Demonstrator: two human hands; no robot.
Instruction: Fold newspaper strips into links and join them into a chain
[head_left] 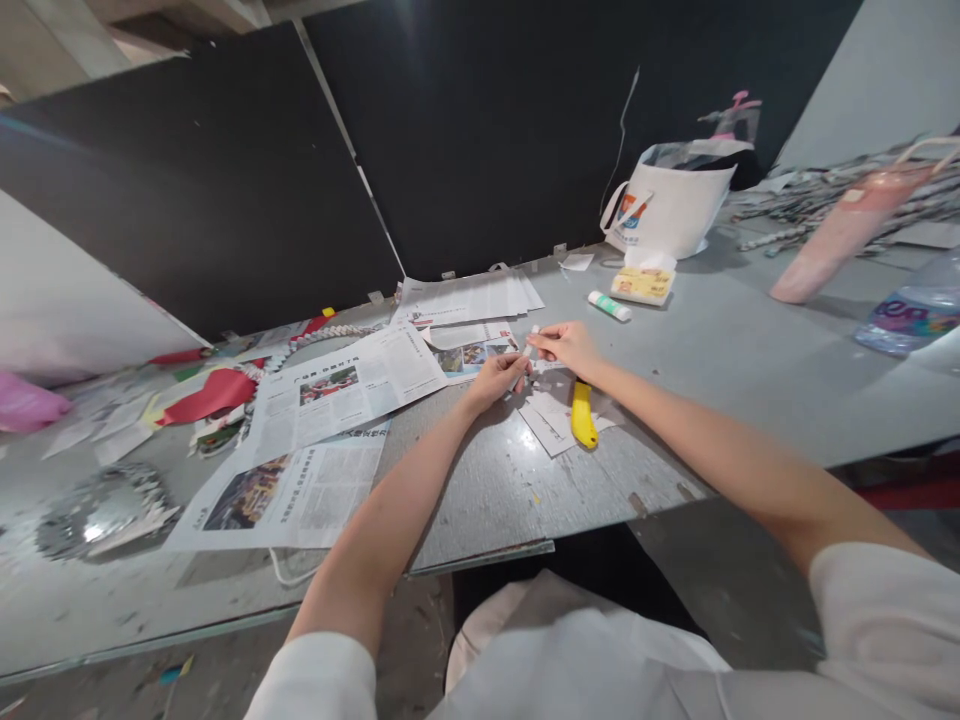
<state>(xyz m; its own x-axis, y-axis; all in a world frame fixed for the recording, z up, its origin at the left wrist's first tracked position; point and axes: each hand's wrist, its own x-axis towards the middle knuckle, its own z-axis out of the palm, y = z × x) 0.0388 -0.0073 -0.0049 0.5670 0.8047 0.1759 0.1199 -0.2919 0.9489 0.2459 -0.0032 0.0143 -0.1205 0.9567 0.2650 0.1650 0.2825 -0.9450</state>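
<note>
My left hand (499, 382) and my right hand (568, 347) are close together above the table, fingers closed in a pinch. Between them is a small, thin piece of whitish paper (533, 338), apparently rolled or folded; its exact shape is too small to make out. A yellow utility knife (583, 412) lies just below my right hand, on top of several paper scraps (547, 425). To the left of my left hand, printed newspaper sheets (360, 380) spread across the table, partly overlapping. A white and green glue stick (609, 306) rests beyond my right hand.
Behind the glue stick sit a tissue pack (643, 285) and a white bag (671, 205). A pink tumbler (847, 240) and a plastic bottle (911, 310) stand right. At left are red paper (214, 395) and a woven grey ring (105, 512). Black panels (480, 130) border the back.
</note>
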